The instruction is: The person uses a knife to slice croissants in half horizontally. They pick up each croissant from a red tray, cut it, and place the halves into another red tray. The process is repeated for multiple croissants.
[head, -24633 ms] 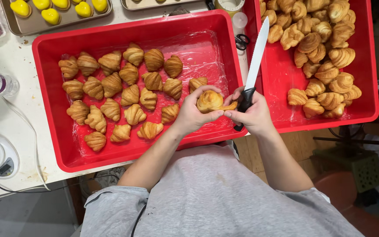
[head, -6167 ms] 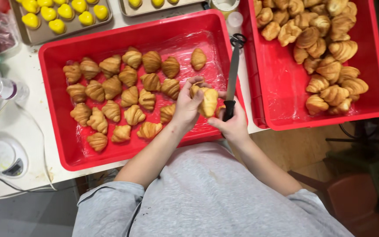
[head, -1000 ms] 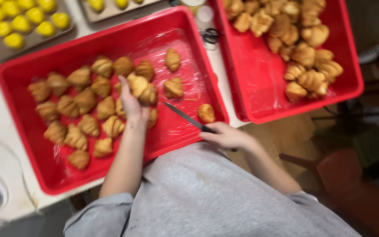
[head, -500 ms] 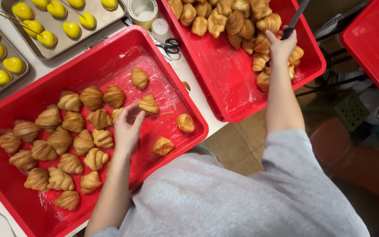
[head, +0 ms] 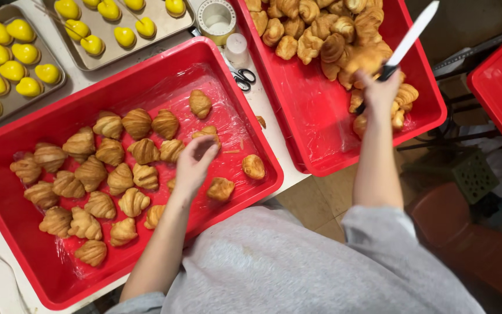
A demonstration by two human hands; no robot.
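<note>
A: In the head view, what do the two hands do?

B: The left hand (head: 193,166) lies in the near red tray (head: 117,87), fingers bent loosely over a croissant (head: 207,135); it touches the pastry, but I cannot tell if it really grips it. The right hand (head: 379,93) is closed around the dark handle of a white-bladed knife (head: 411,38), blade pointing up and away, over the heap of croissants (head: 321,29) in the far red tray (head: 321,168).

A: Which step is this, in your judgement?

B: I think one pastry is being set down among the arranged rows (head: 88,186), while the right hand reaches for a fresh one from the heap.

A: What does the next move ask for?

B: Probably the right hand must pick a croissant while the knife is in the same fist, so the blade should stay turned away from the fingers. The left hand has to open and come across.

A: Anything else around?

B: Yellow heart-shaped cakes (head: 15,58) on metal baking trays (head: 152,49), small scissors (head: 242,78) and a roll of tape (head: 216,17) between the trays.
</note>
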